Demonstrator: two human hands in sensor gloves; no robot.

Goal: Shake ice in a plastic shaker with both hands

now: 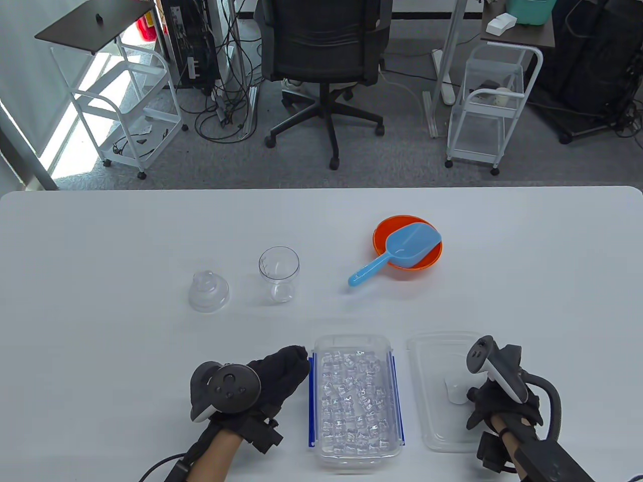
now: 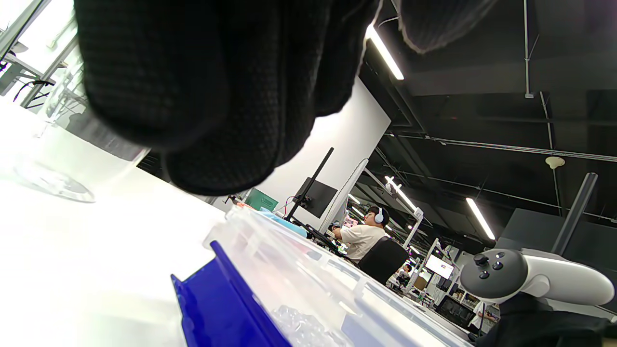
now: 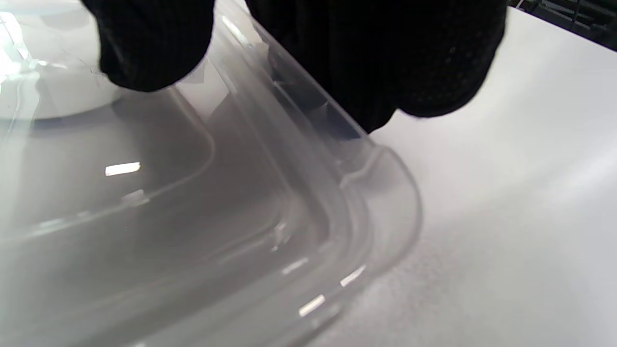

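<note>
The clear plastic shaker cup stands upright and empty at mid-table, with its clear domed lid to its left. A clear box of ice cubes with blue side clips lies open near the front edge; it also shows in the left wrist view. My left hand rests beside the box's left edge, fingers loosely extended and holding nothing. My right hand pinches the right rim of the box's clear lid, which lies flat on the table; the rim passes between thumb and fingers.
An orange bowl stands behind the box, with a blue scoop lying in it, its handle pointing front-left. An office chair and white carts stand beyond the table's far edge.
</note>
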